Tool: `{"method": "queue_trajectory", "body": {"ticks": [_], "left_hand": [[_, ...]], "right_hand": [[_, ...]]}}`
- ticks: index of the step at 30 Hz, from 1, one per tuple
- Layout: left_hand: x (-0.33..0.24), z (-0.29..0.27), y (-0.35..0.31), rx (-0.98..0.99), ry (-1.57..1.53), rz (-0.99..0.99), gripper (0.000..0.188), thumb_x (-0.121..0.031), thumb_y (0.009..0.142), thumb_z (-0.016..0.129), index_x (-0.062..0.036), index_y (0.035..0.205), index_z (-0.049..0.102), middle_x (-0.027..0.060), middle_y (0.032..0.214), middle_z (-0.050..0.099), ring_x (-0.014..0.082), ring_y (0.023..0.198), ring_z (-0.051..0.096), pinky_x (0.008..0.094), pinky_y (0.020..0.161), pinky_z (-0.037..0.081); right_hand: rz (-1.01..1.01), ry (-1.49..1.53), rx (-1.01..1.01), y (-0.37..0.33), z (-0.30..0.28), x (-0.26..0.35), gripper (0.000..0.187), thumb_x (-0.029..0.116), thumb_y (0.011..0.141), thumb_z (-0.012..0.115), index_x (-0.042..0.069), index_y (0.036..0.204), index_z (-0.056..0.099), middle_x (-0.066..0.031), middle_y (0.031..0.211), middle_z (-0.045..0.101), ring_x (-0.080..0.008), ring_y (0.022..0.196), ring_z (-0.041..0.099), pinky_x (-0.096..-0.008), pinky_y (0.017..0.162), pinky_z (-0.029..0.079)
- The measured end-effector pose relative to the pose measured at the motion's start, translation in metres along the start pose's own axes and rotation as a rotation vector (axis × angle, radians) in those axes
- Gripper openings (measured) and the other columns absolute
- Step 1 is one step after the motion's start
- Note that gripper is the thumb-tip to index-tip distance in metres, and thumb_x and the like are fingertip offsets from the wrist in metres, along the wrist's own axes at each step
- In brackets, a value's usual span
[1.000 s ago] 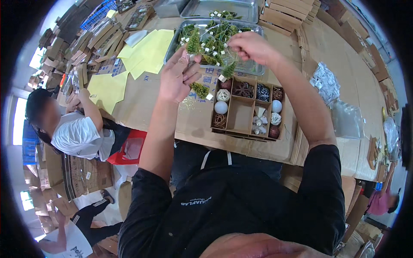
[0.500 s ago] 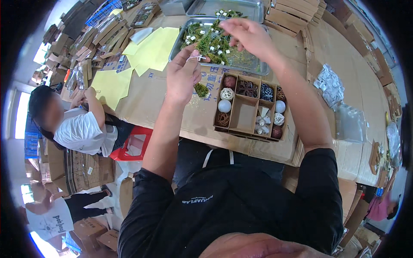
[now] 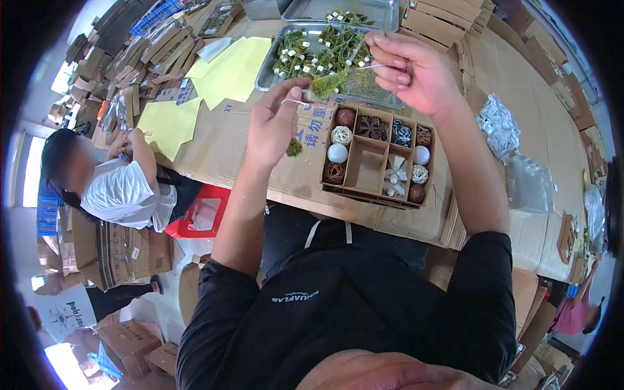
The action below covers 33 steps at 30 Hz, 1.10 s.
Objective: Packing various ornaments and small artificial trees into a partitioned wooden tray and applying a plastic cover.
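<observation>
My left hand [image 3: 273, 127] is closed in a pinch at the near left of a metal tray, with a white string looped by its thumb. A feathery green moss tuft [image 3: 329, 85] hangs between my hands, its left end at my left fingertips. My right hand [image 3: 419, 73] is raised over the tray's right side, fingers curled and pinching a thin pale string [image 3: 368, 67] that runs toward the tuft. The metal tray [image 3: 261, 79] behind holds many moss pieces with small white tags [image 3: 305, 44]. A small moss clump [image 3: 294, 148] lies on the cardboard below my left hand.
A divided cardboard box [image 3: 366, 170] with decorative balls and other ornaments stands nearest me. Yellow paper sheets [image 3: 231, 75] lie at left, crumpled silver wrapping [image 3: 499, 123] and a clear plastic bag [image 3: 530, 184] at right. A seated person [image 3: 130, 195] works at the left table edge.
My right hand has moved right and nearer, from above the tray, and a string now stretches from it. The green tuft has shifted right and nearer; my left hand has moved slightly left.
</observation>
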State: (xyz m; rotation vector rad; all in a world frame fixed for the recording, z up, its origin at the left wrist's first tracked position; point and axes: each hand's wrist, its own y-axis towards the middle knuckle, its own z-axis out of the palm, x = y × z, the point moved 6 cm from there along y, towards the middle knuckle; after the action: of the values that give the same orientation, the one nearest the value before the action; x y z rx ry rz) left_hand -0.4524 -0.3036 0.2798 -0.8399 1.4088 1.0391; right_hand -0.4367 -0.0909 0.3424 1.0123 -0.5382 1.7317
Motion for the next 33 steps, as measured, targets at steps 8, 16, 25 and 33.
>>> {"method": "queue_trajectory", "body": {"ticks": [8,16,25,33], "left_hand": [[-0.066,0.024,-0.012,-0.066,0.230,0.169,0.041,-0.022,0.091,0.069,-0.0001,0.123,0.057,0.0113,0.106,0.065,0.0135,0.095,0.060,0.0265,0.074,0.050],[-0.065,0.054,-0.022,0.142,-0.161,0.097,0.040,-0.012,0.096,0.063,0.0054,0.128,0.048,0.0111,0.110,0.061,0.0135,0.099,0.058,0.0259,0.086,0.047],[-0.028,0.091,-0.064,0.135,0.245,0.143,0.038,-0.018,0.082,0.073,0.0003,0.111,0.057,0.0110,0.091,0.064,0.0193,0.083,0.061,0.0325,0.078,0.050],[-0.024,0.109,-0.079,0.620,-0.104,0.025,0.020,-0.005,0.090,0.057,0.0007,0.109,0.052,0.0073,0.091,0.062,0.0181,0.087,0.062,0.0312,0.081,0.050]], "right_hand": [[-0.232,-0.970,-0.011,-0.024,0.060,-0.012,0.031,0.019,0.087,0.071,0.005,0.114,0.069,0.0033,0.064,0.053,-0.0075,0.060,0.052,-0.0253,0.056,0.043],[-0.105,-0.859,-0.227,-0.047,0.065,0.000,0.020,0.017,0.092,0.064,-0.001,0.098,0.069,-0.0013,0.072,0.065,-0.0068,0.063,0.061,-0.0215,0.055,0.046],[0.111,-0.666,-0.020,-0.060,0.086,-0.002,0.016,0.015,0.096,0.058,0.000,0.098,0.062,-0.0018,0.079,0.061,-0.0018,0.056,0.048,-0.0167,0.045,0.032],[0.157,-0.662,-0.181,-0.081,0.075,0.026,0.015,0.008,0.100,0.052,-0.003,0.097,0.061,-0.0048,0.081,0.064,-0.0046,0.057,0.051,-0.0180,0.048,0.039]]}}
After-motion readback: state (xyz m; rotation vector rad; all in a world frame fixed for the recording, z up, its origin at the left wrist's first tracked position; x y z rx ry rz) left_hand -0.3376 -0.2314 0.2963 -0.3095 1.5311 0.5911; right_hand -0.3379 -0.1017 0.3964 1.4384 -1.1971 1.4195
